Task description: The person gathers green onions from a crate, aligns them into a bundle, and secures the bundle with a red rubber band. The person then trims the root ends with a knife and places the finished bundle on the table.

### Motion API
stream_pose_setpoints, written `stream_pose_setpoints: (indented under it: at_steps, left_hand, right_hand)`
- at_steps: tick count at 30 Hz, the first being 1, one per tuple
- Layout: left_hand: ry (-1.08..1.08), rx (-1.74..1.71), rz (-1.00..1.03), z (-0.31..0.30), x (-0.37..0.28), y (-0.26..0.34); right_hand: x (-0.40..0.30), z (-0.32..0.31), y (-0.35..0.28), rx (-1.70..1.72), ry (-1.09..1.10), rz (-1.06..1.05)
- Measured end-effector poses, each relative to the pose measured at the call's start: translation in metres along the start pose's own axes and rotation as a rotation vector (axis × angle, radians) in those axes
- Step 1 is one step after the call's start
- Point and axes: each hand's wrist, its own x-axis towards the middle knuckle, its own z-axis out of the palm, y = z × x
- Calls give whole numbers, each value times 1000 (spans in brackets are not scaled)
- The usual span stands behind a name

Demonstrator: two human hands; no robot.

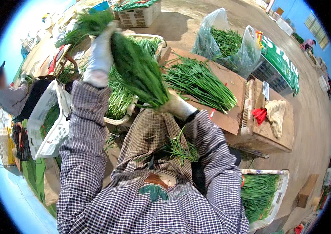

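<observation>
Both of my hands wear pale gloves. A thick bunch of garlic chives (139, 68), blurred by motion, slants between them in front of my lap. My right hand (175, 103) is closed around its lower stalk end. My left hand (105, 32), also blurred, is at the leafy end, and dark green leaves (95, 22) stick out beyond it. Its fingers are partly hidden. To the right, a loose pile of chives (200, 83) lies on a brown board (232, 124). Under the raised bunch stands a white crate (118, 120) with more chives, stalk ends showing.
On a box at right lie a cloth glove (276, 117) and red ties (259, 116). A plastic bag (208, 41) of greens stands behind the board. Crates stand at left (47, 146) and lower right (284, 187). Loose leaves (180, 147) lie on my lap. Another person (12, 98) sits at far left.
</observation>
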Motion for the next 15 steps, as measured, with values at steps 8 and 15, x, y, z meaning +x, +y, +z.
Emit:
stream_pose_setpoints:
  at_steps: [8,15]
  left_hand:
    - [-284,526,75,-59,-71,-79]
    - [-1017,200,-348,9,-238,-272]
  right_hand:
    - [-103,1,48,324,-43,817]
    - [-112,-11,-1,-598,47,568]
